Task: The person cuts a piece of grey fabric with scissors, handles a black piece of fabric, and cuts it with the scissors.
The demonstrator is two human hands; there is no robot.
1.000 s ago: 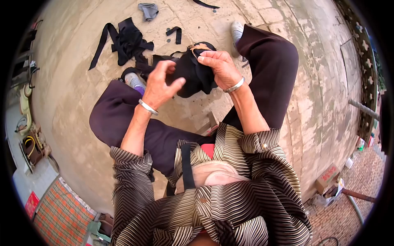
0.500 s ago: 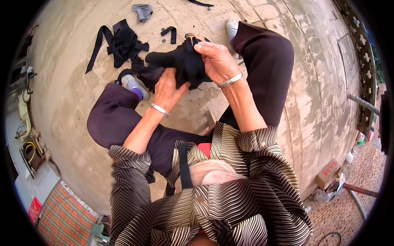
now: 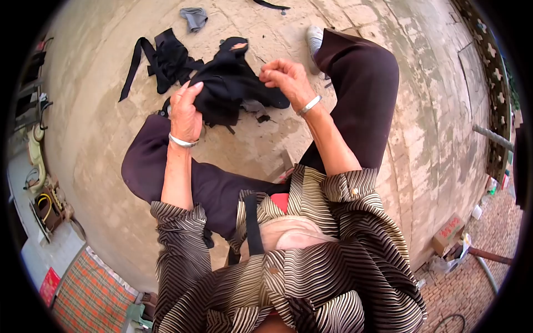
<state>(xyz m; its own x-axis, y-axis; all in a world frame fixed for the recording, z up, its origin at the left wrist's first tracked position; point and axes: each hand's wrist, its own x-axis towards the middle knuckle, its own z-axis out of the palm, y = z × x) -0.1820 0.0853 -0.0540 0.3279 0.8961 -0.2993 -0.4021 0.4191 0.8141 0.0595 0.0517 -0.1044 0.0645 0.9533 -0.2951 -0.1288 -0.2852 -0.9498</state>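
A piece of black cloth (image 3: 222, 91) hangs spread out in front of me, with a small opening near its upper end. My left hand (image 3: 186, 114) pinches its left edge between thumb and fingers. To the right of the cloth, my right hand (image 3: 287, 83) is raised with its fingertips pressed together. Whatever those fingertips hold, if anything, is too small to make out. Just beyond the left hand, another black cloth piece with a long strap (image 3: 169, 58) lies on the ground.
A crumpled grey cloth (image 3: 194, 19) and a black strip (image 3: 271, 4) lie farther off on the concrete ground (image 3: 94, 150). My bent knees frame the work on both sides. A cardboard box (image 3: 447, 233) stands at the right, and a plaid cloth (image 3: 91, 294) is at the lower left.
The black cloth has been spread out and turned. My left hand has moved left to its edge, while my right hand has come off the cloth and sits slightly lower.
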